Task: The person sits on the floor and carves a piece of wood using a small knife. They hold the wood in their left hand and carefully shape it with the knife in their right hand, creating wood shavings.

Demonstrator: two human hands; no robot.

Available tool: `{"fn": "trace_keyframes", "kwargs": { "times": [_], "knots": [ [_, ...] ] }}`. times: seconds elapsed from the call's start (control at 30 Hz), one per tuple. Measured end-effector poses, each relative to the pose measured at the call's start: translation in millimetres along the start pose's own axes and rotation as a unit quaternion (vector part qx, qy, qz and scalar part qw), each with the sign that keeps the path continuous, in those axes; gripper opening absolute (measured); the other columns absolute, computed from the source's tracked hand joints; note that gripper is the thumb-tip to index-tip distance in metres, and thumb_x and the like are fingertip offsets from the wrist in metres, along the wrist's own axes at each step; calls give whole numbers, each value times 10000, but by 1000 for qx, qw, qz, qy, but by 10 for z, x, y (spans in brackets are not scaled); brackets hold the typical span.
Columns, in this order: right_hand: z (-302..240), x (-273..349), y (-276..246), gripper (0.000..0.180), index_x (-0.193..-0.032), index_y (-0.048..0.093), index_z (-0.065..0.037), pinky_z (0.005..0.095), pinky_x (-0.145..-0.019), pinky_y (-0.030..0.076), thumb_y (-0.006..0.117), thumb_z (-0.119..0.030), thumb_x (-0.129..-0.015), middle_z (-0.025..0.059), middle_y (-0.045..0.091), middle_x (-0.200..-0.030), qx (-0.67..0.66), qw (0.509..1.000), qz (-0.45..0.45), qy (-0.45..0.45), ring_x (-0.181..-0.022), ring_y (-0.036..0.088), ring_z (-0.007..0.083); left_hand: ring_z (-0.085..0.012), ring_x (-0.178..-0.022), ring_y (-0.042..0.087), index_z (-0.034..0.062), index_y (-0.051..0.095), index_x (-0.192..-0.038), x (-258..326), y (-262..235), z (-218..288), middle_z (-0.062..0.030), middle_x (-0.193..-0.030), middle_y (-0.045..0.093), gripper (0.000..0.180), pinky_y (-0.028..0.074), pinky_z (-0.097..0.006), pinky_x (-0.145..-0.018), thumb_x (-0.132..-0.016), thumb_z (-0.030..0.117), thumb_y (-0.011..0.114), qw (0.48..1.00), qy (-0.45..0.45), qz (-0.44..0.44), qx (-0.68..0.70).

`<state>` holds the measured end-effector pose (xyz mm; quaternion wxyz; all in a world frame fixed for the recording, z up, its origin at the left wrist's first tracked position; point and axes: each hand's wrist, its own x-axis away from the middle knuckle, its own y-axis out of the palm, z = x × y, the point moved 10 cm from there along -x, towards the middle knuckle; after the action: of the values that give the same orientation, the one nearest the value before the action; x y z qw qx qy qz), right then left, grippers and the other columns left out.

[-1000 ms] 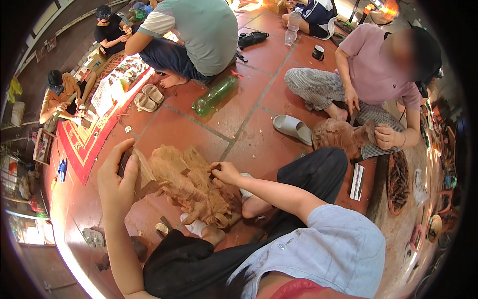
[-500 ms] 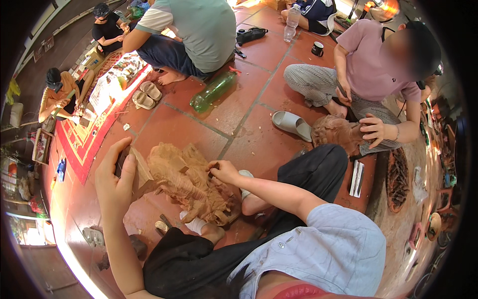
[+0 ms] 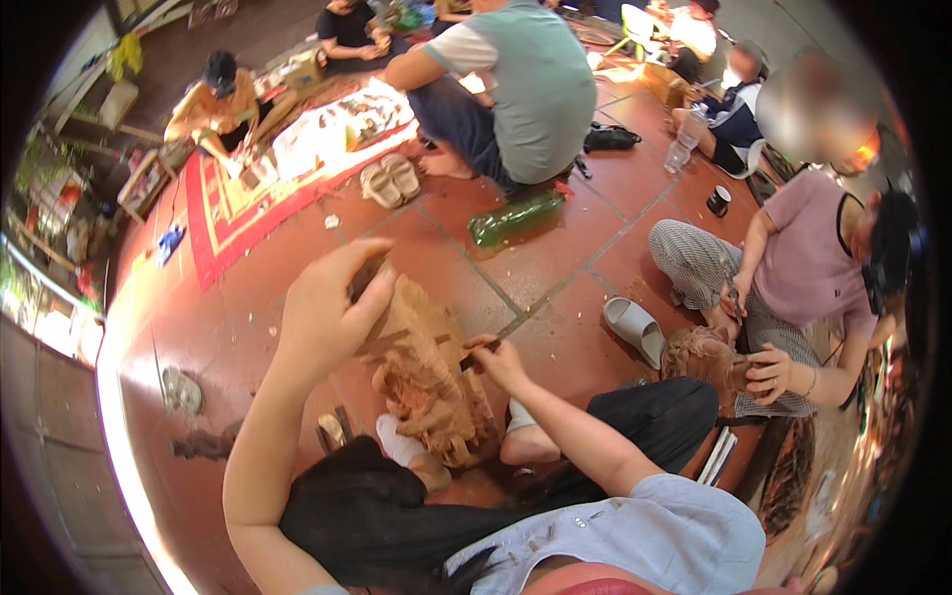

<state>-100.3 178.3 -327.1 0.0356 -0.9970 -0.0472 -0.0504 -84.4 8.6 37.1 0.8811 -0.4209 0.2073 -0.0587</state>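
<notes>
A carved, light-brown wooden sculpture [image 3: 431,382] with deep folds stands on the floor between my feet. My left hand [image 3: 332,307] is raised at its upper left, fingers and thumb curled round something dark brown that I cannot make out. My right hand [image 3: 504,365] is closed at the sculpture's right side. It grips a small, dark carving tool [image 3: 467,363], whose end touches or nearly touches the wood; most of the tool is hidden.
A person in pink [image 3: 808,248] sits at right holding another carving [image 3: 699,357]. A grey slipper [image 3: 635,329], green bottle [image 3: 516,218] and beige sandals [image 3: 389,181] lie on the tiles. Someone in a grey-green shirt [image 3: 540,89] sits ahead. Several tools [image 3: 332,428] lie near my left knee.
My view has swung left, so the scene sits further right. The sculpture appears more upright and narrower. Both hands stay beside it; the right one still holds the dark tool.
</notes>
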Motion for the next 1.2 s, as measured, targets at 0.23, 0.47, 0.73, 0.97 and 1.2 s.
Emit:
{"fn": "trace_keyframes", "kwargs": {
  "times": [0.23,0.47,0.73,0.97,1.2],
  "knots": [
    [399,-19,-30,210,-971,644,7,260,-552,495,524,-115,-849,73,641,-757,41,991,9,127,-615,597,125,-281,-836,634,14,597,-1069,58,-80,-69,-165,-893,642,341,473,-340,-756,-837,258,541,999,24,35,-8],
    [133,40,140,175,-931,635,18,283,-550,506,526,-80,-836,90,651,-777,31,995,7,92,-615,608,149,-313,-869,629,67,622,-1041,40,-29,-137,-149,-931,656,365,483,-391,-759,-824,349,539,998,36,45,-21],
    [236,-116,31,204,-969,645,-9,293,-543,521,538,-108,-826,115,647,-778,65,986,54,144,-642,638,184,-308,-874,628,90,637,-1027,62,-21,-217,-145,-912,661,355,486,-406,-758,-819,353,522,997,42,40,-51],
    [130,-277,174,290,-923,656,19,351,-726,478,660,-231,-775,143,675,-850,181,980,72,42,-802,642,227,-316,-865,628,78,643,-1011,44,6,-167,-155,-909,659,357,485,-424,-759,-814,354,531,996,64,48,-28],
    [-70,-268,191,192,-894,663,-13,310,-478,472,550,-146,-813,104,631,-724,115,989,48,79,-552,593,145,-306,-887,634,90,619,-1074,84,-99,-153,-149,-945,662,379,483,-394,-776,-818,359,542,998,49,41,-8]
  ]
}}
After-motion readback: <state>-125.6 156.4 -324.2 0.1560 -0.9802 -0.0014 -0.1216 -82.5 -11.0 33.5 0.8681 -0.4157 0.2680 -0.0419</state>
